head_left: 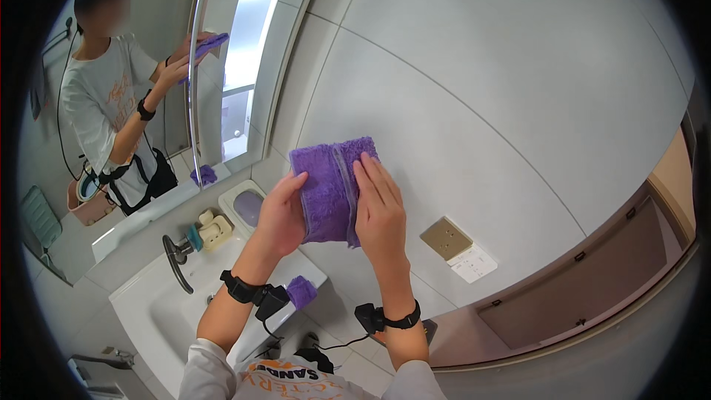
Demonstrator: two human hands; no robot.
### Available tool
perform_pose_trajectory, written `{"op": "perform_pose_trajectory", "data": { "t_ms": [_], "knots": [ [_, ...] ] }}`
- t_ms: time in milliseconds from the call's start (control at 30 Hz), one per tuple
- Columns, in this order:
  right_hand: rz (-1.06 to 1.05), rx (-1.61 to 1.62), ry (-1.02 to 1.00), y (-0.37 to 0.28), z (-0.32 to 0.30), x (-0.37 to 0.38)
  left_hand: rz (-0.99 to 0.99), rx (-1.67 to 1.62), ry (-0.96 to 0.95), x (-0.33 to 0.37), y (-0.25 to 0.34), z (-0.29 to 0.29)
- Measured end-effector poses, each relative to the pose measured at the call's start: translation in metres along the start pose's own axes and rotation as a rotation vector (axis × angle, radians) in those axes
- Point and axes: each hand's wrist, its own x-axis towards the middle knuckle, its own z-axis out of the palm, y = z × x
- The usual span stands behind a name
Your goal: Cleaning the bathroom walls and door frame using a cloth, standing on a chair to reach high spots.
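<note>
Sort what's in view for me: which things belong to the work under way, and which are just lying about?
In use:
- folded purple cloth, held up between the left hand and right hand

Lying about:
- second purple cloth, at the edge of the sink
- pale yellow dish
- greyish oval thing in a white tray

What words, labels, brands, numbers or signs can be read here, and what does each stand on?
Shirt: large orange and black lettering, partly legible; wording not copied here.
White panel: faint marks, too small to read.
Mirror: the shirt's reflected orange print, too small to read.
Purple cloth: no text visible.
</note>
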Motion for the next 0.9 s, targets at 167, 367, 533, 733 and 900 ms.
{"op": "perform_pose_trajectory", "data": {
  "t_ms": [167,367,533,733,900],
  "knots": [
    [0.096,0.446,0.003,-0.007,0.004,-0.001,-0.012,0.013,-0.078,-0.008,0.011,0.018],
    [0.212,0.872,0.608,-0.013,0.034,0.008,0.085,0.762,-0.685,-0.004,0.041,0.094],
    [0.246,0.726,0.918,-0.011,-0.030,0.069,0.085,1.195,-1.002,-0.001,0.055,0.187],
    [0.037,-0.468,0.856,0.073,-0.091,0.160,0.524,0.813,-0.601,0.031,0.056,0.147],
    [0.120,-1.019,0.589,0.078,-0.075,0.205,0.316,0.650,-0.431,0.047,0.026,0.067]
  ]
}}
